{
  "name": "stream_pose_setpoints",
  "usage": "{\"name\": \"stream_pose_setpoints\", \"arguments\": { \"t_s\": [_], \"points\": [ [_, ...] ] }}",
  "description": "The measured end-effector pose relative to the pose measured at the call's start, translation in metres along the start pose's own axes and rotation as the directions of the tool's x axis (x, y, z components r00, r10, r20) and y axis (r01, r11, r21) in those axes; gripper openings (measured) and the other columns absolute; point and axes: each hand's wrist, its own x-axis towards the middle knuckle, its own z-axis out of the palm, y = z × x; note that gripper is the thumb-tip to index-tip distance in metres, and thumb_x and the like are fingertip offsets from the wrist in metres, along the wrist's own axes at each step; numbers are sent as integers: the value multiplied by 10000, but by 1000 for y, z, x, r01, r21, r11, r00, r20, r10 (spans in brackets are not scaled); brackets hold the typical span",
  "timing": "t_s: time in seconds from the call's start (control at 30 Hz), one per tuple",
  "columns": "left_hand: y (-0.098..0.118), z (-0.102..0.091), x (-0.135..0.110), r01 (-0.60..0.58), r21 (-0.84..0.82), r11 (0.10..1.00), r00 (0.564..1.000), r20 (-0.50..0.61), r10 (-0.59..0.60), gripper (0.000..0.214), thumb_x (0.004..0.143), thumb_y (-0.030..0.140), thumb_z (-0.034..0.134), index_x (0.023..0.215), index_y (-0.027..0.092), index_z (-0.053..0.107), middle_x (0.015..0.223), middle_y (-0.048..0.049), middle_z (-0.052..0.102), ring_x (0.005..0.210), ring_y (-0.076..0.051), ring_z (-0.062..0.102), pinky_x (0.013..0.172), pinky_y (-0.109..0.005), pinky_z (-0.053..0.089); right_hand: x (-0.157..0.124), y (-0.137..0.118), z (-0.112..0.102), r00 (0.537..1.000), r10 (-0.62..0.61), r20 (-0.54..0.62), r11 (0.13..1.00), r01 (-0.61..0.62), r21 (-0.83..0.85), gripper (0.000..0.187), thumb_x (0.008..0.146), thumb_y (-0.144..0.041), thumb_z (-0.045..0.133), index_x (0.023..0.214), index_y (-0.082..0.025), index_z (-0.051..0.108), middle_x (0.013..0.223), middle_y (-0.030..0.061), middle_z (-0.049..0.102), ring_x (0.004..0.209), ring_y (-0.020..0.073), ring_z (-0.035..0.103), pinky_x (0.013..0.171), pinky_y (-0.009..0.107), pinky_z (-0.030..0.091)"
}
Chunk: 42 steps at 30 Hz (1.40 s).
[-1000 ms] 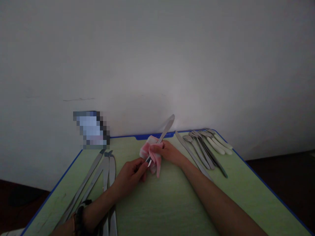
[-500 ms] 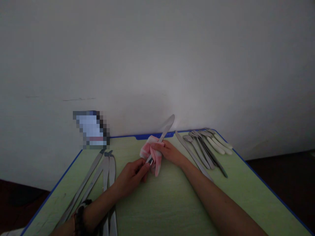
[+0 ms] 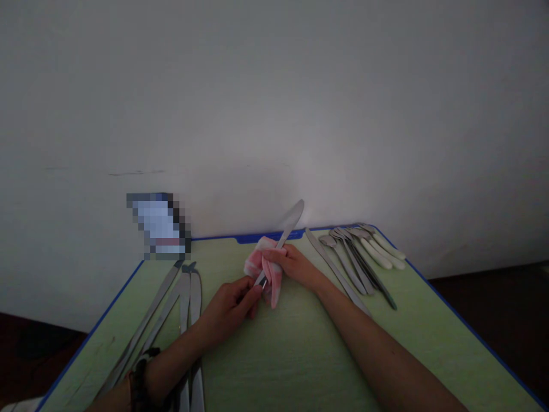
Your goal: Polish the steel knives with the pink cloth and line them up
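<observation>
A silver table knife (image 3: 292, 222) slants up and to the right over the middle of the table, its rounded blade tip pointing at the wall. My left hand (image 3: 235, 301) is closed on the knife's handle end. Around the middle of the knife is folded a pink and white cloth (image 3: 254, 260), which my right hand (image 3: 288, 261) pinches against the metal, thumb on top. The part of the knife inside the cloth is hidden.
Several knives (image 3: 195, 292) lie at the left, partly under my left forearm. To the right are a single knife (image 3: 332, 266), several spoons and forks (image 3: 351, 263), some white-handled. A blurred-out phone-like screen (image 3: 158, 226) leans on the wall (image 3: 274, 114) behind the green table (image 3: 274, 366).
</observation>
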Motion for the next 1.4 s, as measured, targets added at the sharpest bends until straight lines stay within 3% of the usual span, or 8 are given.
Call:
{"name": "stream_pose_setpoints", "arguments": {
  "t_s": [0.17,0.8,1.13,1.4],
  "points": [
    [0,0,0,1,5,1000,1000,2,-1,396,912,452,393,627,194,490,537,43,489,509,-111,431,522,-227,327,0,-1,1,1000,-24,-20,1000,24,-18,337,809,-422,522,608,-152,530,561,-24,448,542,92,369,503,218,306],
    [4,0,0,4,39,999,1000,-3,-4,377,900,449,390,634,198,479,538,42,493,506,-111,431,515,-224,325,-1,-3,1,1000,-12,-3,999,12,-41,360,817,-443,506,639,-139,577,575,-7,495,554,108,412,524,237,332],
    [1,5,0,28,150,988,999,-40,-22,240,822,405,527,829,170,574,564,67,450,506,-107,417,492,-217,280,2,5,3,1000,-12,17,991,14,-135,356,816,-435,512,639,-133,575,565,-10,501,559,107,437,517,224,346],
    [1,5,-1,10,203,979,999,-41,-2,266,849,430,507,762,182,545,552,63,469,494,-105,438,489,-213,289,2,2,5,1000,7,-12,987,-9,-158,342,790,-435,522,597,-154,538,555,-8,478,550,110,419,510,241,353]
  ]
}}
